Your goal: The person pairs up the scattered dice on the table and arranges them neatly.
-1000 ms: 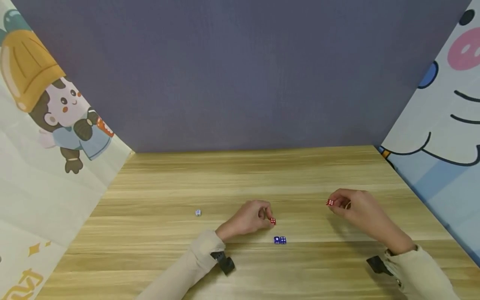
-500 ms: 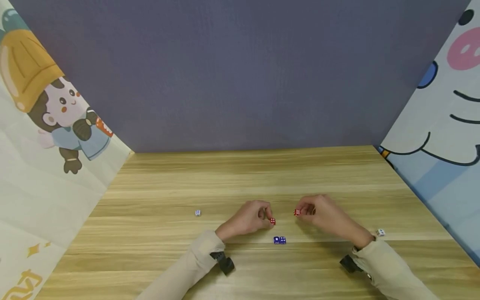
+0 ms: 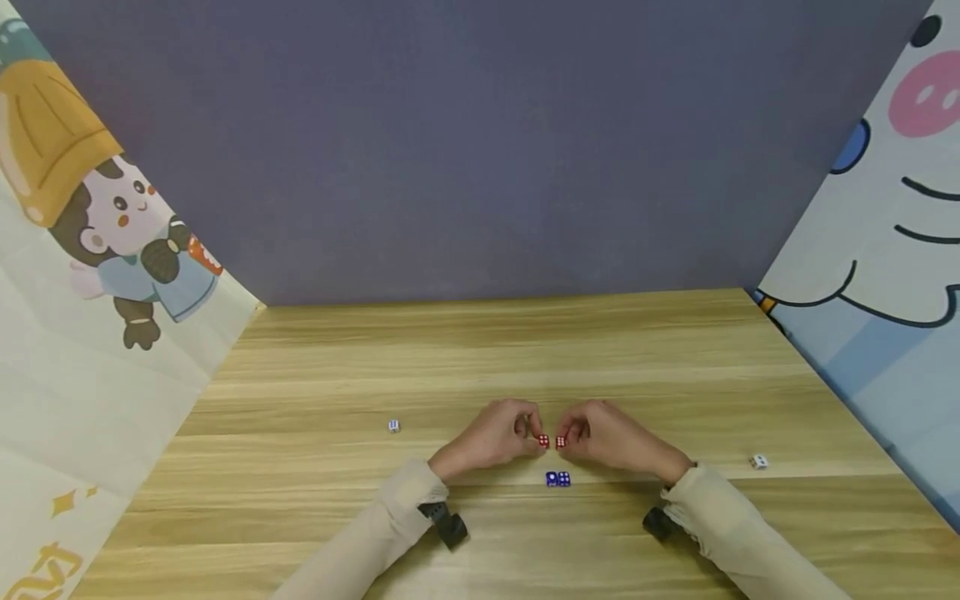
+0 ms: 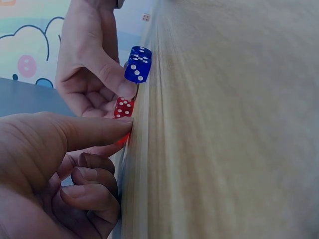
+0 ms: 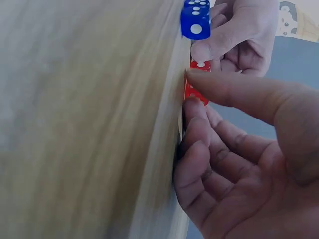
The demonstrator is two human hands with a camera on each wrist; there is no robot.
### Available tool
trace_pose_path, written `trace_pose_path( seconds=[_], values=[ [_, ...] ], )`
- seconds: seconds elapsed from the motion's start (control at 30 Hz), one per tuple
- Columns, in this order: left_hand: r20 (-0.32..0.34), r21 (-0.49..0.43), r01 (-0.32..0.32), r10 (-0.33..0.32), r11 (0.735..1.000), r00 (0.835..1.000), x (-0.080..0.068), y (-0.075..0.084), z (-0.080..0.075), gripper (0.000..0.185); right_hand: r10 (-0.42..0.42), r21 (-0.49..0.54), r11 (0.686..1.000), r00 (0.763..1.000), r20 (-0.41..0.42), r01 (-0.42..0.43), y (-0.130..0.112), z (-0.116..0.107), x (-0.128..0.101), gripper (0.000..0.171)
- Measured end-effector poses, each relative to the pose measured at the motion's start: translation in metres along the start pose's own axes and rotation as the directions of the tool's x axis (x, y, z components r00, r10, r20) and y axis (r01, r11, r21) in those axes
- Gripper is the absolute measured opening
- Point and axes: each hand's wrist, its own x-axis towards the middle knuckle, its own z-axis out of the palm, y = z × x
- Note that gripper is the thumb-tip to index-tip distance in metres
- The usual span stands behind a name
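Observation:
Left hand (image 3: pixel 495 437) pinches a red die (image 3: pixel 543 441) between thumb and index finger, low at the tabletop. Facing it, the right hand (image 3: pixel 613 438) pinches a second red die (image 3: pixel 561 442) the same way. A narrow gap separates the two red dice in the head view. Nearer the person, two blue dice (image 3: pixel 558 479) sit side by side on the wood. In the left wrist view, the thumb (image 4: pixel 99 132) hides part of the red dice. The right thumb (image 5: pixel 229 92) crosses in front of its die in the right wrist view.
One white die (image 3: pixel 393 426) lies left of the hands, and another white die (image 3: pixel 759 462) lies to the right. The wooden table (image 3: pixel 337 358) meets a grey-blue panel (image 3: pixel 480 150) at the back. Printed cartoon panels flank both sides.
My right hand has moved left and down with its red die, stopping close beside the left hand's die. The right white die has come into view. The left hand stays put.

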Motion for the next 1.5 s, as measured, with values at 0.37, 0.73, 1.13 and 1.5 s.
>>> trace_pose_path(
  seconds=[0.37,0.73,1.13,1.5],
  values=[
    [0.001,-0.021,-0.001,0.001,1.000,1.000,-0.0017,0.0019,-0.0028,0.015,0.011,0.013,1.000,1.000,-0.011,-0.011,0.0019,0.0004,0.0013,0.011],
    [0.005,0.008,0.002,-0.002,1.000,1.000,0.0006,-0.0005,0.0000,0.017,0.042,0.078,0.996,0.999,-0.020,-0.040,0.0065,0.0047,0.0014,0.012],
    [-0.015,0.022,0.011,-0.011,1.000,1.000,0.0014,0.0013,0.0009,0.018,0.040,0.124,0.992,0.999,-0.027,-0.037,0.0060,0.0051,0.0024,0.012],
    [-0.015,0.044,0.026,-0.025,0.999,1.000,-0.0009,0.0035,0.0025,0.015,0.036,0.151,0.988,0.999,-0.032,-0.031,0.0042,0.0051,0.0003,0.013]
  ],
)
